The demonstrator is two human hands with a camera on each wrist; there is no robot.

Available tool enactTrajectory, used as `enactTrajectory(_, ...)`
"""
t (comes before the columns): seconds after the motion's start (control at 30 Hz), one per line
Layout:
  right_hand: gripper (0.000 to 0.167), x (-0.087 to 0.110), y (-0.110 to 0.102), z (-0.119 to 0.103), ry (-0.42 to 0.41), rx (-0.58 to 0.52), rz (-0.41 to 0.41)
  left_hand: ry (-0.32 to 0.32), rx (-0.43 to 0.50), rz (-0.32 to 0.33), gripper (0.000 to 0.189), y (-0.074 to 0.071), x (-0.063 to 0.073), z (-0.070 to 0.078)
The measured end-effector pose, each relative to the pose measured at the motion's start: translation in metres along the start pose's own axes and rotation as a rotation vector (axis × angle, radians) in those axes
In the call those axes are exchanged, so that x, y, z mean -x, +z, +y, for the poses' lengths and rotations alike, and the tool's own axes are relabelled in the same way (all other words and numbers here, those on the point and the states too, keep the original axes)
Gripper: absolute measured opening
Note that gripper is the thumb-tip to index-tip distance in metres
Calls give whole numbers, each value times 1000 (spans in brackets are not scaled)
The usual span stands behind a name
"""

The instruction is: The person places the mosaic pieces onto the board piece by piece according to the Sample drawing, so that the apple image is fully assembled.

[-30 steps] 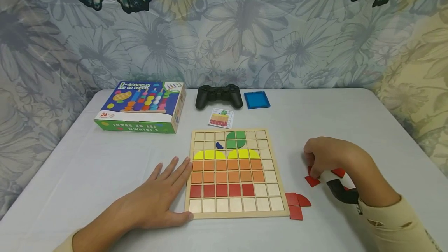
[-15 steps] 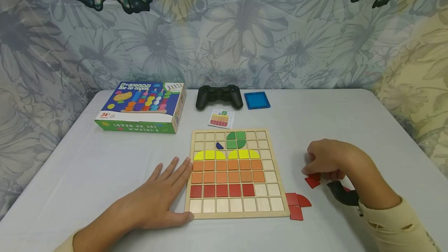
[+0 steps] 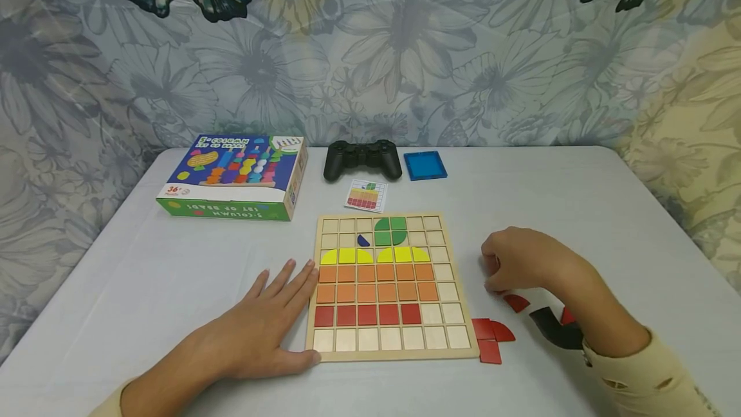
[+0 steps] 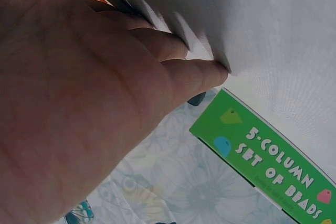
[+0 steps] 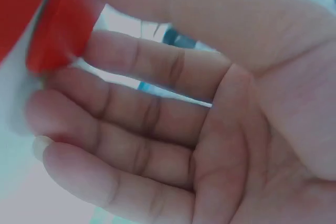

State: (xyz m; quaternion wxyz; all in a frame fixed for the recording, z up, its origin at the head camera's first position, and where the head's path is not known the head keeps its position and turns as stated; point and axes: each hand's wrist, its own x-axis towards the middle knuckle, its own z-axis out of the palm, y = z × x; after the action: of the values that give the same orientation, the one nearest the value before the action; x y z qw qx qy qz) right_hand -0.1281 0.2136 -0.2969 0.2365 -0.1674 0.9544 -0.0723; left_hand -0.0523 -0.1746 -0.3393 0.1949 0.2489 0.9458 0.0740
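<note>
My left hand (image 3: 249, 330) lies flat with fingers spread, its fingertips and thumb at the left edge of the wooden grid board (image 3: 311, 340). Green, yellow, orange and red tiles fill part of the board's cells, along with a small blue piece (image 3: 363, 240). Right of the board, my right hand (image 3: 529, 259) is just above the cloth. In the right wrist view its thumb and index finger pinch a red tile (image 5: 63, 27); the head view hides that tile behind the fingers. A red quarter-round tile (image 3: 516, 303) lies just below this hand.
Several red tiles (image 3: 489, 351) lie at the board's lower right corner. A black curved strip (image 3: 552, 327) and another red piece (image 3: 567, 317) are by the right wrist. Behind the board are a pattern card (image 3: 366, 196), game controller (image 3: 362, 158), blue tray (image 3: 425, 166) and bead-set box (image 3: 231, 176).
My right hand has shifted left, off the small cluster of red pieces, carrying a red tile and leaving a quarter-round one on the cloth. The left hand has stayed still.
</note>
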Motion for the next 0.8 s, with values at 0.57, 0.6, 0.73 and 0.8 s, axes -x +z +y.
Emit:
enactTrajectory(0.57, 28, 1, 10, -39, -183, -27, 86, 3, 1, -4, 111, 0, 0, -1)
enactTrajectory(0.6, 28, 2, 11, -43, -205, -30, 90, 4, 2, -5, 111, 0, 0, -1)
enactTrajectory(0.73, 27, 5, 18, -58, -315, -37, 111, 8, 6, -2, 110, 0, 0, -2)
enactTrajectory(0.8, 26, 5, 22, -65, -365, -46, 118, 11, 6, 1, 110, 1, 0, -2)
